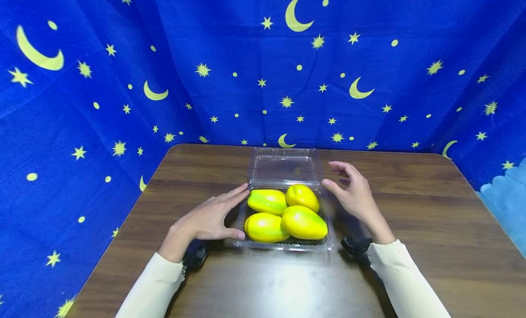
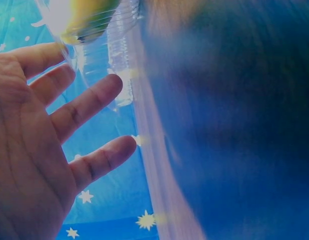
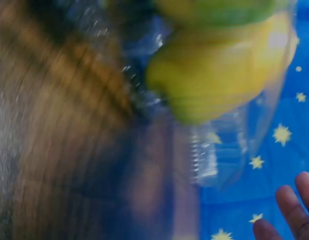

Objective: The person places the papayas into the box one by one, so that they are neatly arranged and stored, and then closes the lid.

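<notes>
A clear plastic clamshell box (image 1: 283,247) lies on the table with its lid (image 1: 283,167) folded back toward the curtain. Several glossy yellow-green fruits shaped like mangoes, one of them the front right fruit (image 1: 305,222), fill its base. My left hand (image 1: 209,216) is at the box's left side, thumb and fingertips right at the rim. In the left wrist view its fingers (image 2: 89,107) are spread and fairly straight. To the right of the box, my right hand (image 1: 355,192) is held with loosely bent fingers and nothing in them. Only some fingertips (image 3: 289,210) show in the right wrist view.
The brown wooden table (image 1: 427,217) has its far edge close behind the lid. A blue curtain (image 1: 246,44) with moons and stars hangs behind and at the sides. Light blue cloth (image 1: 505,208) lies past the right edge. Black wrist straps (image 1: 356,246) sit below both hands.
</notes>
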Demonstrator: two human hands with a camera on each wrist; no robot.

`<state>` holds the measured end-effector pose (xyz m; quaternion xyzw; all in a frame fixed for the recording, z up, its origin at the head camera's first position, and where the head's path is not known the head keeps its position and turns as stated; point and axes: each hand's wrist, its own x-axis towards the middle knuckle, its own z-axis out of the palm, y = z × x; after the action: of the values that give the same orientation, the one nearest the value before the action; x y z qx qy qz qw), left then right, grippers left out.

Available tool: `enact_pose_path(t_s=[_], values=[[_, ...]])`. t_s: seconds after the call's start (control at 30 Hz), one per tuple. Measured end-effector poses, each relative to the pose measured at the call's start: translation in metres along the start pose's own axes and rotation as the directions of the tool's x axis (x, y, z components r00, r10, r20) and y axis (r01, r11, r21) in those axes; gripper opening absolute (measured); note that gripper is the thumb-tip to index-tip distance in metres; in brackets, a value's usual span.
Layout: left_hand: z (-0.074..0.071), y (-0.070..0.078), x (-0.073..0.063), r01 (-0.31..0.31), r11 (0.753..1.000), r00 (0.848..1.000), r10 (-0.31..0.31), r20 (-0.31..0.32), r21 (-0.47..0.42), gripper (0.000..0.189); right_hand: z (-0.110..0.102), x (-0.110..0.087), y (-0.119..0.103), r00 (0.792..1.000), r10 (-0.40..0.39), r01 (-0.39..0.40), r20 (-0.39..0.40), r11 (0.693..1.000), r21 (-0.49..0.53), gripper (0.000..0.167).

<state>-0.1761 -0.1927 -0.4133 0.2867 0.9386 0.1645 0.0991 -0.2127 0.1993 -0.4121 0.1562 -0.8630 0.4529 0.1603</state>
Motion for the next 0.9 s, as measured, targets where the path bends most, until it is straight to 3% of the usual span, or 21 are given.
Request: enact_pose_path(t_s=[0.5, 0.9], values=[[-0.001, 0.001, -0.001, 0.014, 1.0, 1.0, -0.014, 0.005, 0.002, 0.109, 0.009, 0.018, 0.026, 0.987, 0.027, -0.017, 0.156, 0.998, -0.062, 0.05], [-0.001, 0.001, -0.003, 0.015, 1.0, 1.0, -0.015, 0.0, 0.002, 0.11, 0.007, 0.02, 0.036, 0.934, 0.082, -0.048, 0.348, 0.993, -0.107, 0.064]])
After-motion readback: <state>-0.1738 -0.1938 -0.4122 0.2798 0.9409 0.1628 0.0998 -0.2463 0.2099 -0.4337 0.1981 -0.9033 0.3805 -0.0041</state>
